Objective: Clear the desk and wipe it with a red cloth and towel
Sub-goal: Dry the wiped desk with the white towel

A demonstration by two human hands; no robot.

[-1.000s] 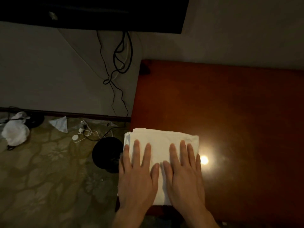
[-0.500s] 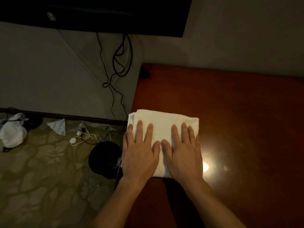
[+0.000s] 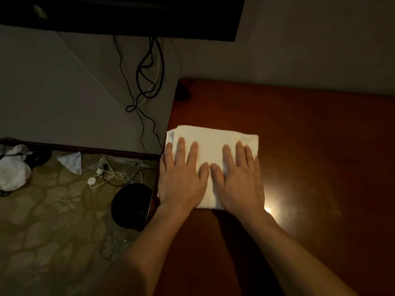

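Reddish-brown wood fills the right half of the head view: the desk (image 3: pixel 310 146) shows a bare, glossy top with a lamp glare near its front, and nothing stands on the part in sight, so the clearing looks done as far as this view reaches. Its far right runs out of frame. Wiping is the step in hand. A folded white towel (image 3: pixel 213 142) lies flat at the desk's left edge, its left side just at the rim. No red cloth shows anywhere, so I cannot tell whether that part is done or still to come.

Both hands lie on the towel side by side, thumbs nearly touching. Left hand (image 3: pixel 181 178) is flat, fingers straight and slightly spread, pressing down near the left rim. Right hand (image 3: pixel 240 180) is likewise flat and spread, pressing the towel's right half. Neither hand grips anything.
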